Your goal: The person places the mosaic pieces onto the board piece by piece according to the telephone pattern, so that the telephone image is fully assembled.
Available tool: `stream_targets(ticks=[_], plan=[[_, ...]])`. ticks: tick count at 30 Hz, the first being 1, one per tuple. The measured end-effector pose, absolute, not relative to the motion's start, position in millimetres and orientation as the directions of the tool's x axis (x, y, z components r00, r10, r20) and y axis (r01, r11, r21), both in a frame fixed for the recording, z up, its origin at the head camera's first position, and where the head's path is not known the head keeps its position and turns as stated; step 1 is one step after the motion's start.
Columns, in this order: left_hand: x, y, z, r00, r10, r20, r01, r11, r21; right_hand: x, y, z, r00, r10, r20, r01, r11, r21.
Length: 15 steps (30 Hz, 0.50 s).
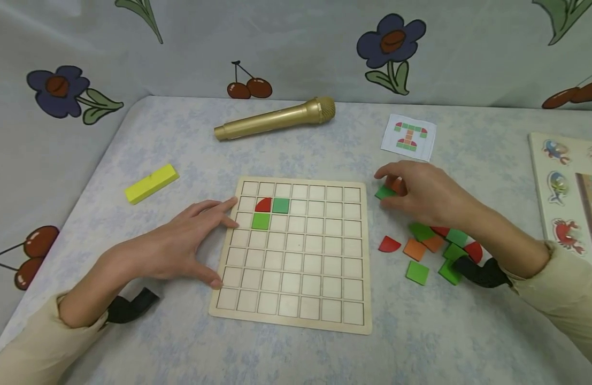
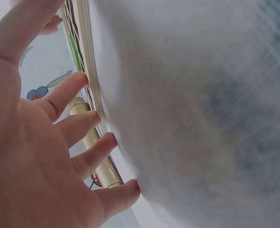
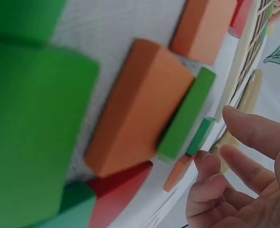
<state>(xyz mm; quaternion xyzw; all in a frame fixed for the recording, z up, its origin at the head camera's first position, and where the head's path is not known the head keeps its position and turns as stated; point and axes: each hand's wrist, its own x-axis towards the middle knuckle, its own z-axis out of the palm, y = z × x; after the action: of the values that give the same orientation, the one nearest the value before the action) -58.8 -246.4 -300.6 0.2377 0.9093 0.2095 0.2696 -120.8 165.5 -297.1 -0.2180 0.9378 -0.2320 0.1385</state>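
Note:
A square wooden grid board (image 1: 294,263) lies flat in the middle of the table. Three pieces sit in its upper left cells: a red quarter-circle tile (image 1: 263,205), a teal-green square tile (image 1: 281,206) and a light green square tile (image 1: 260,221). Along the board's left edge, my left hand (image 1: 173,246) rests with fingers and thumb spread. Right of the board, my right hand (image 1: 423,192) reaches over a green tile (image 1: 384,192) and an orange tile (image 1: 397,186). In the right wrist view, its thumb and fingers stand apart beside that green tile (image 3: 200,136).
Nearer me lies a loose pile of tiles, including a green square (image 1: 417,272), an orange square (image 1: 414,249) and a red quarter-circle (image 1: 389,244). A pattern card (image 1: 408,137), gold microphone (image 1: 276,120), yellow block (image 1: 152,184) and sea-animal board (image 1: 558,198) surround the grid.

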Motion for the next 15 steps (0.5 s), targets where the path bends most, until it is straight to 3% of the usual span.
stream_targets(ticks=[15], plan=[[-58.6,-246.4,-299.8,-0.738,0.543,-0.400,0.304,0.797,0.522,-112.8,163.2,-297.9,-0.822,-0.543,-0.169,-0.402,0.765,-0.504]])
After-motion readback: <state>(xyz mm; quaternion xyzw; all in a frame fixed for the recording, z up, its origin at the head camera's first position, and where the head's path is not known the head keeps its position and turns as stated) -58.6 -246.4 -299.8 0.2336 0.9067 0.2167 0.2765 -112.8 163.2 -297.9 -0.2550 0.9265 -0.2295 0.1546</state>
